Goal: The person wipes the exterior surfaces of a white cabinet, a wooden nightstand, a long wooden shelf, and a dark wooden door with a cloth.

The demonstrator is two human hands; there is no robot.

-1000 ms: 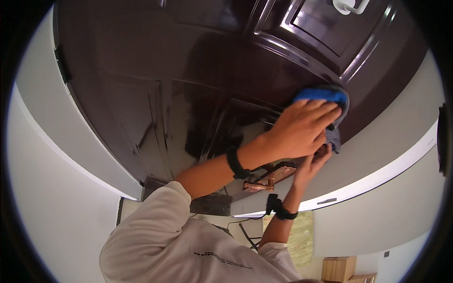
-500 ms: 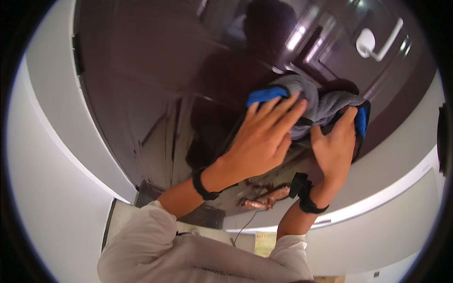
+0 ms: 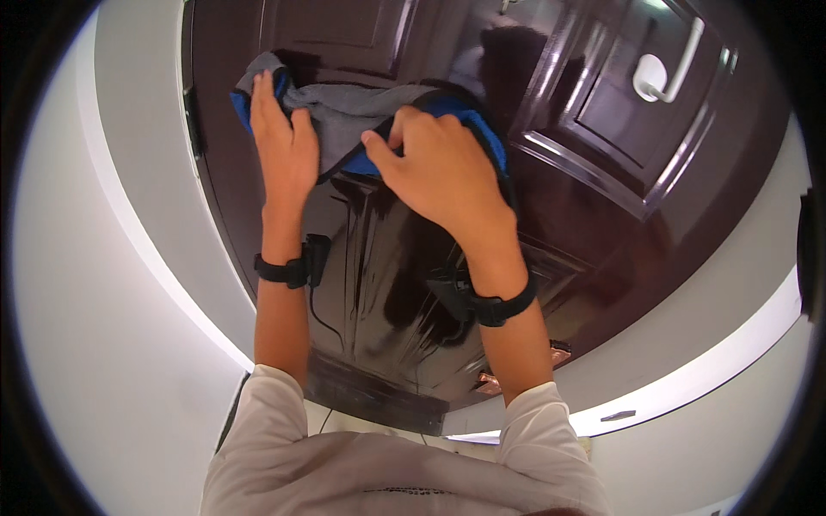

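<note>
A grey microfibre cloth [image 3: 340, 107] with blue on its other side and a black edge lies stretched across a glossy dark brown panelled door [image 3: 237, 172]. My left hand [image 3: 288, 155] holds its left end against the door, fingers close together and pointing up, the thumb a little apart. The right end is under my right hand [image 3: 447, 168], whose fingers are bent over the folded blue part. My right fingertips are partly hidden by the hand and the cloth. Both wrists wear black straps.
A white lever handle [image 3: 651, 79] sits at the door's upper right. Pale walls [image 3: 129, 258] curve along both sides, with a dark hinge [image 3: 191, 120] at the left edge. Copper-coloured reflections show low on the door, partly behind my right forearm.
Both hands have moved left across the door with the cloth. They are further apart, and the bunched cloth is now spread wide between them.
</note>
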